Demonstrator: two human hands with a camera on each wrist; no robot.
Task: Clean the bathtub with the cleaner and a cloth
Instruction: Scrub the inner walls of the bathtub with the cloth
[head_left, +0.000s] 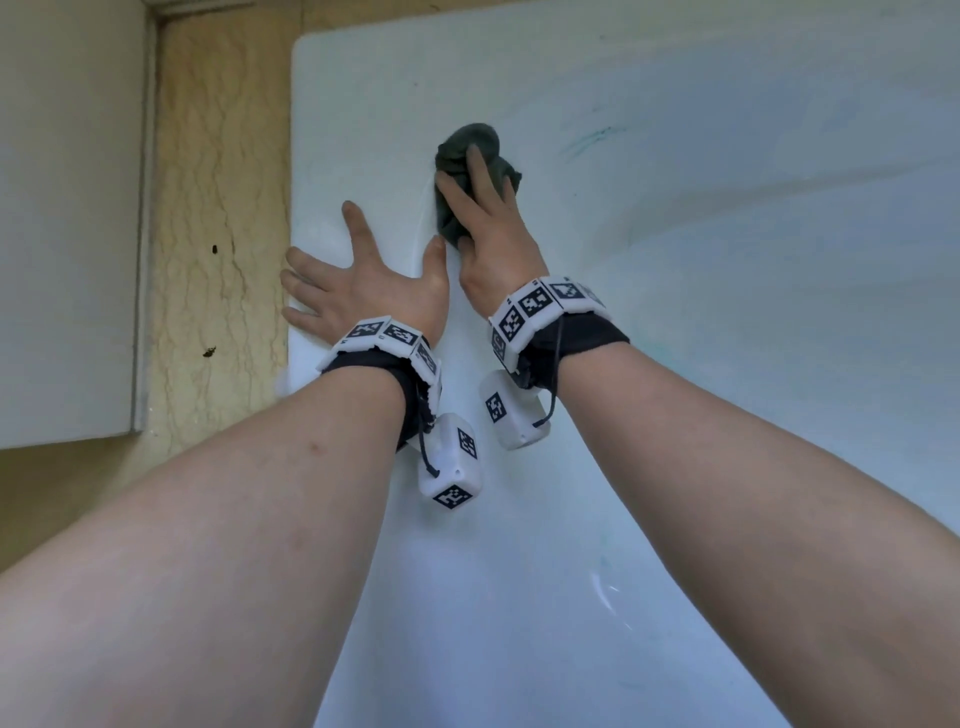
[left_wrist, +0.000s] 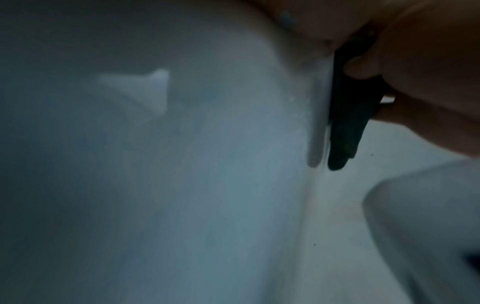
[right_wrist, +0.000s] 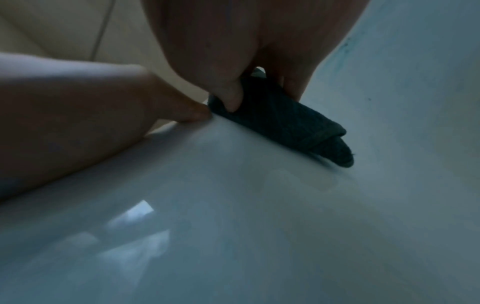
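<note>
Head view: both forearms cut off by the lower edge, each wrist wrapped in a black band with white coded blocks. Left hand (head_left: 363, 280) flat on the rim of the white bathtub (head_left: 675, 364), fingers spread and straight, gripping nothing, outer fingers reaching to the tub's edge beside the beige veined floor (head_left: 218, 208). Right hand (head_left: 485, 228) laid over a dark grey-green cloth (head_left: 470, 143), fingers stretched across it, pressing it against the tub's inner wall just past the rim. Cloth bunched into a crumpled wad, part of it hidden under the palm, its top bulging beyond the fingertips. Faint teal streaks on the tub wall to the right of the cloth, too pale to make out more. Pale panel (head_left: 67, 208) at far left, cut off by the frame.

Left wrist view: dim and blurred. Left hand itself hardly visible. Cloth (left_wrist: 345, 123) seen edge-on as a dark narrow strip against the tub surface (left_wrist: 182, 164), the right hand (left_wrist: 428, 72) above it at the picture's right, a fingertip curled against the fabric. Vague white shape at lower right, not identifiable.

Right wrist view: also dark. Right hand (right_wrist: 233, 51) fills the top, thumb pressed into the cloth (right_wrist: 280, 121), another finger on its far side, so the fabric sits pinched and pressed to the glossy tub (right_wrist: 259, 205). Ribbed weave and a folded hem visible at the loose end. Left hand (right_wrist: 103, 102) resting on the rim at left, its thumb tip just beside the cloth
</note>
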